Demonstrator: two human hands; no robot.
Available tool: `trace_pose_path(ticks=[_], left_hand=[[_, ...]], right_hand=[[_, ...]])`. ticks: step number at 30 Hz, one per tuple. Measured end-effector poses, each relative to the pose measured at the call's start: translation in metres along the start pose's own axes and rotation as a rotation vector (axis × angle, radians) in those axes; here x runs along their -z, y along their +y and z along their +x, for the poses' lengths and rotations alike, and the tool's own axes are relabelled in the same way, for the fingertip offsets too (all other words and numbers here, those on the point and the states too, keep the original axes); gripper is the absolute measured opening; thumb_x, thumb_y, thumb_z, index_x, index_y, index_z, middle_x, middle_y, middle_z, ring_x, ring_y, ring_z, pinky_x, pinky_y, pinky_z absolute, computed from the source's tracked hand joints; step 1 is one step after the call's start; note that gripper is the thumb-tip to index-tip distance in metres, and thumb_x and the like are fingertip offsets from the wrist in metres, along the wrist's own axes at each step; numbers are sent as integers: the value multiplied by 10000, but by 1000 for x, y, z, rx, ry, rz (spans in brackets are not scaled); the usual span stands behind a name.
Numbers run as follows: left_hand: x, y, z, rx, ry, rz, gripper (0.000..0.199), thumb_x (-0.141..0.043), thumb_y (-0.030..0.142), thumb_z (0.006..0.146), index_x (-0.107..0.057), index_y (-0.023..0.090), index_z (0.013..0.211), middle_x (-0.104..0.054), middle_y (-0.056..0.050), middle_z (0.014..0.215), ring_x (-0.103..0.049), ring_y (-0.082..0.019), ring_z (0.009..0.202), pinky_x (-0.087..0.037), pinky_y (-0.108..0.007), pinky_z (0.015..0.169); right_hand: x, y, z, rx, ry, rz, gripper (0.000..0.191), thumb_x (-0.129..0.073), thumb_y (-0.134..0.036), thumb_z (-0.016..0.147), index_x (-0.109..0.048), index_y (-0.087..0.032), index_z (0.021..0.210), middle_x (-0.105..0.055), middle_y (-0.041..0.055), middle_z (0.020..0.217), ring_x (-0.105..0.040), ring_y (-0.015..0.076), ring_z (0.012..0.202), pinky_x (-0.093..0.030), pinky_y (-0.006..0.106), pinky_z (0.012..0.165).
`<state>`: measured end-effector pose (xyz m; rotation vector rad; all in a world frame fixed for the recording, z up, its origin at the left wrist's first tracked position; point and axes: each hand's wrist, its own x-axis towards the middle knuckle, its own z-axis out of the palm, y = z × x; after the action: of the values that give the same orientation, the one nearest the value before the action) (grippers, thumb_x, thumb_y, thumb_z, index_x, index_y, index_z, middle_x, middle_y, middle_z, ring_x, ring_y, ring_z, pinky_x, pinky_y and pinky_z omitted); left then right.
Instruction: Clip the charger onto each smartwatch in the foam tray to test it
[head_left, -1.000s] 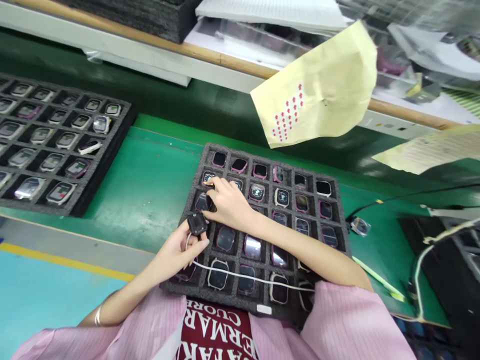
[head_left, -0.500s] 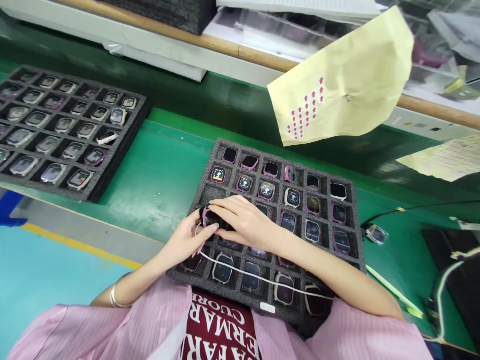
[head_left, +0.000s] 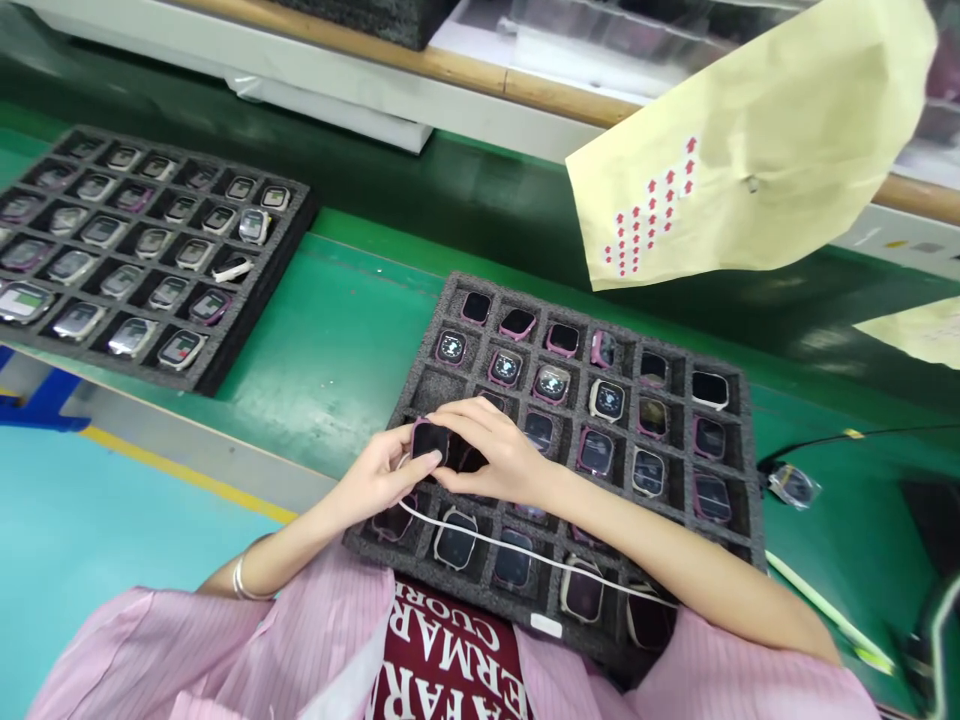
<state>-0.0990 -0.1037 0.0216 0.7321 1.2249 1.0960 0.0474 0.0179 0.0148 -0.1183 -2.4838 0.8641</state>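
Note:
A smartwatch case with a purple frame and dark screen (head_left: 430,441) is held between both hands over the left side of a dark grey foam tray (head_left: 546,626). My left hand (head_left: 381,472) grips its left and lower edge, thumb on the front. Closed in from the other side, my right hand (head_left: 496,452) has its fingertips at the watch's upper and right edges. A white cable (head_left: 517,548) runs from my left hand across the tray towards my right sleeve; its end is hidden. Watches fill most visible compartments, several with lit faces, such as a purple one (head_left: 451,347).
A second foam tray of watches (head_left: 264,300) lies on the green bench (head_left: 337,300) to the left. A yellow sheet with red arrows (head_left: 720,190) hangs from the shelf edge (head_left: 540,90). At right are a small bagged item (head_left: 795,486) and a pale green stick (head_left: 829,610).
The held watch has turned, so its dark screen now faces me more. The purple watch at the left of the second row has lost its orange band on screen. My view has shifted slightly.

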Motion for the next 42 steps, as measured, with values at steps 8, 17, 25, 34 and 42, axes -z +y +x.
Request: trace_pose_path(ticks=[8, 17, 25, 34, 42], left_hand=[[5, -7, -2, 28, -5, 9, 278, -616, 422, 825, -597, 153, 892, -408, 57, 530, -347, -82, 462, -268, -207, 440], [5, -8, 0, -2, 1, 59, 247, -585, 403, 855, -582, 167, 927, -321, 82, 487, -323, -90, 455, -279, -213, 462], [4, -6, -2, -25, 7, 146, 267, -560, 401, 870, -585, 158, 976, -411, 58, 548, -365, -99, 498, -299, -213, 473], [5, -8, -1, -85, 25, 203, 275, -559, 404, 869, -597, 146, 958, -553, 6, 758, -448, -125, 644, -356, -225, 584], [6, -9, -1, -77, 14, 200, 286, -550, 408, 877, -587, 148, 991, -546, 18, 735, -421, -108, 596, -341, -218, 553]], right_hand=[[-9, 3, -3, -12, 75, 113, 470, -665, -246, 774, -514, -168, 1213, -672, 85, 948, -620, 206, 835, -499, 390, 807], [-7, 4, -4, -52, 25, 137, 453, -660, -252, 805, -508, -175, 1224, -663, 106, 1030, -627, 220, 923, -496, 406, 830], [-4, 1, -4, -15, 22, 56, 437, -655, -248, 807, -514, -131, 1205, -626, 154, 1078, -606, 250, 1003, -495, 426, 860], [-1, -2, -2, -19, 17, 27, 416, -641, -263, 826, -516, -149, 1207, -633, 139, 1061, -606, 245, 981, -497, 423, 845], [0, -1, 0, -3, 7, 4, 410, -653, -280, 825, -523, -137, 1186, -630, 150, 1064, -600, 249, 987, -497, 427, 848]])
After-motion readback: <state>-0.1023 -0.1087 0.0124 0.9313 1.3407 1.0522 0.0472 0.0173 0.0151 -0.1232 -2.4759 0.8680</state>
